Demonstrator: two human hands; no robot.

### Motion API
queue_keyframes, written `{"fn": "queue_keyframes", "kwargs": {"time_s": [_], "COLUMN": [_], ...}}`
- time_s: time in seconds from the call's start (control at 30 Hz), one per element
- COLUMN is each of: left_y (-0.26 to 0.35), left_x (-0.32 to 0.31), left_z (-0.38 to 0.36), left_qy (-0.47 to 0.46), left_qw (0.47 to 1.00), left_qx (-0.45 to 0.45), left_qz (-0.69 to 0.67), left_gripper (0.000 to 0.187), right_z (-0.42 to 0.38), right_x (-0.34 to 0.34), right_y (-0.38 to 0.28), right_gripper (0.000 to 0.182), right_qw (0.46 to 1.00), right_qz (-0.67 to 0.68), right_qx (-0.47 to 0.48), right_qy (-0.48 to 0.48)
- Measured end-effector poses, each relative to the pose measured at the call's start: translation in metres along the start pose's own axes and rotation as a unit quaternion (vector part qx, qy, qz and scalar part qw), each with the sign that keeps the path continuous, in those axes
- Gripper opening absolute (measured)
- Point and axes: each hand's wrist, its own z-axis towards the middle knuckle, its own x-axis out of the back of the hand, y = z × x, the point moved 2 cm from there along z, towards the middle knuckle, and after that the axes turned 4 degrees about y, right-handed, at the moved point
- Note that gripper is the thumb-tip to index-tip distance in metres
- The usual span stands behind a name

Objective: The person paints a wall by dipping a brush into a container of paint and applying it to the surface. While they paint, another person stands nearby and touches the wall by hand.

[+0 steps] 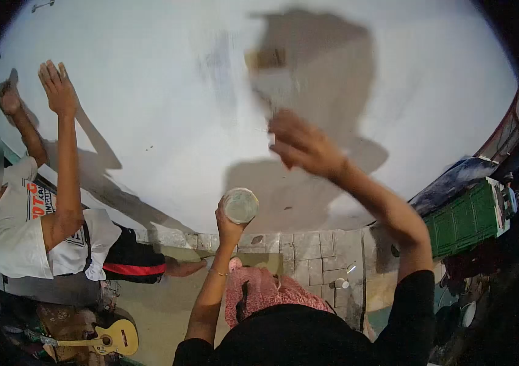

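My left hand [230, 229] is wrapped round a round, whitish cup [240, 206], held low in front of the wall. Its open top faces me, and pale contents show inside. My right hand [302, 143], smeared by motion, is raised higher against the wall [168, 104]. From its fingers a flat paintbrush [265, 60] points upward, its yellow-brown bristle end at the wall. The brush is blurred and its handle is mostly hidden by the fingers. Around the brush lie grey smudges and my shadow.
At the left, another person [40, 226] in a white shirt has both arms raised to the wall. A guitar [113, 337] lies at lower left. Paving blocks [308, 247] run along the wall's foot, with a small white cup [341, 283]. A green crate [464, 219] stands right.
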Motion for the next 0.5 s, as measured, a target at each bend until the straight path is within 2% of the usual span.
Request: {"fn": "queue_keyframes", "kwargs": {"time_s": [0.03,0.2,0.27,0.3,0.37,0.4,0.47,0.5], "left_y": [-0.007,-0.026,-0.032,-0.038,-0.042,-0.038,-0.04,-0.04], "left_x": [-0.003,-0.001,-0.004,-0.007,-0.009,-0.009,-0.011,-0.015], "left_z": [-0.002,-0.011,-0.014,-0.016,-0.015,-0.015,-0.014,-0.013], "left_qy": [0.025,0.011,0.005,0.011,0.019,0.015,0.011,0.009], "left_qw": [1.0,0.999,0.998,0.999,0.999,0.998,0.997,0.997], "left_qx": [-0.012,0.048,0.05,0.048,0.044,0.059,0.077,0.074], "left_qz": [0.008,-0.012,-0.023,-0.016,-0.009,-0.01,-0.015,-0.01], "left_gripper": [0.095,0.094,0.093,0.093,0.092,0.093,0.093,0.094], "right_z": [-0.025,-0.143,-0.168,-0.169,-0.167,-0.169,-0.116,-0.097], "right_x": [-0.019,-0.1,-0.118,-0.115,-0.108,-0.106,-0.062,-0.045], "right_y": [-0.018,-0.086,-0.086,-0.082,-0.059,-0.044,-0.005,0.013], "right_gripper": [0.034,0.028,0.029,0.029,0.032,0.031,0.029,0.029], "right_qw": [0.996,0.979,0.874,0.875,0.841,0.885,0.876,0.885], "right_qz": [0.06,0.152,0.319,0.318,0.306,0.263,0.251,0.271], "right_qx": [-0.053,-0.11,-0.279,-0.281,-0.376,-0.349,-0.377,-0.364], "right_qy": [-0.026,-0.083,-0.237,-0.235,-0.24,-0.162,-0.165,-0.104]}}
